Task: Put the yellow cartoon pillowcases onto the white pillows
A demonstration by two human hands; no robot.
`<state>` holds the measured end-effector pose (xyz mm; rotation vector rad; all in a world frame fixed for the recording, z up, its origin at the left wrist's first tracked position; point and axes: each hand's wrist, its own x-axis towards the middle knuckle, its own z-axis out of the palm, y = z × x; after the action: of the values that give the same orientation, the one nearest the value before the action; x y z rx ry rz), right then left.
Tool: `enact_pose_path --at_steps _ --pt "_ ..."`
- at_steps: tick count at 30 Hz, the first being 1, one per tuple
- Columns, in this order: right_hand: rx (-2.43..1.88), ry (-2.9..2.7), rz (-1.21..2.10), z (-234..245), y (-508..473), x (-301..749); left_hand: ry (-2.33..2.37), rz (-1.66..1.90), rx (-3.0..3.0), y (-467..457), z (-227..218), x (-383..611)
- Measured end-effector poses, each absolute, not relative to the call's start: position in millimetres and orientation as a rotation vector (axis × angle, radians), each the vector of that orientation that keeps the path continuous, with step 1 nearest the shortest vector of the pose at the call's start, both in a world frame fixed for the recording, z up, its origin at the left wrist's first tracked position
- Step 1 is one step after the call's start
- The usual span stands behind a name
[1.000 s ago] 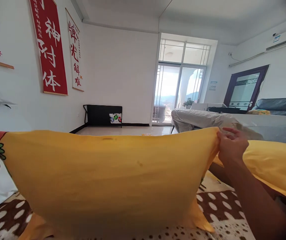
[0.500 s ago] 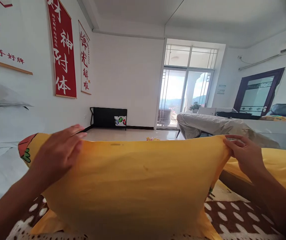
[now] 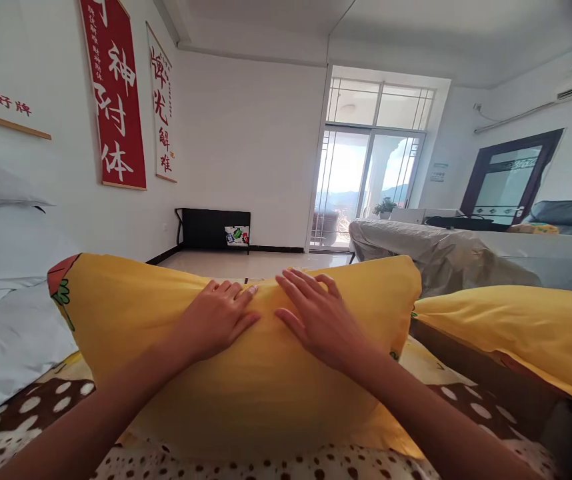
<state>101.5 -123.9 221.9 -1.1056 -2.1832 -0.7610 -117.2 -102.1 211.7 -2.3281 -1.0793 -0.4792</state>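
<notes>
A plump yellow pillow [image 3: 246, 393] stands upright on the bedding in front of me, with a red and green print at its left corner. Its top edge sags in the middle, and both upper corners rise. On that sagging edge rests my left hand [image 3: 219, 313], fingers laid over the top and thumb apart on the near face. Just to its right, my right hand [image 3: 316, 317] touches the same edge with fingers stretched out and thumb spread. Neither hand is wrapped round the fabric. The pillow's far side is hidden.
A second yellow pillow [image 3: 526, 323] lies at the right. Beneath is brown and cream spotted bedding [image 3: 31, 403]. White covering [image 3: 11, 313] is at the left. Farther off are a plastic-covered piece of furniture [image 3: 416, 250], a black folded frame [image 3: 206, 227] and a glass door [image 3: 366, 180].
Both hands have moved inward from the pillow's upper corners to the middle of its top edge. My right hand has let go of the right corner. The top edge, straight before, now dips.
</notes>
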Motion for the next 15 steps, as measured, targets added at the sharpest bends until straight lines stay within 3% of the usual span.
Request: enact_pose_path --at_steps 6,10,15 --pt "-1.122 -2.338 -0.526 198 -90 60 -1.359 -0.416 -2.37 -112 235 -146" --pt "-1.168 -2.307 -0.581 191 -69 101 -1.768 -0.355 -2.292 -108 247 -194" --pt "-1.368 -2.262 -0.644 196 -46 182 -1.929 -0.408 -2.236 -92 235 -250"
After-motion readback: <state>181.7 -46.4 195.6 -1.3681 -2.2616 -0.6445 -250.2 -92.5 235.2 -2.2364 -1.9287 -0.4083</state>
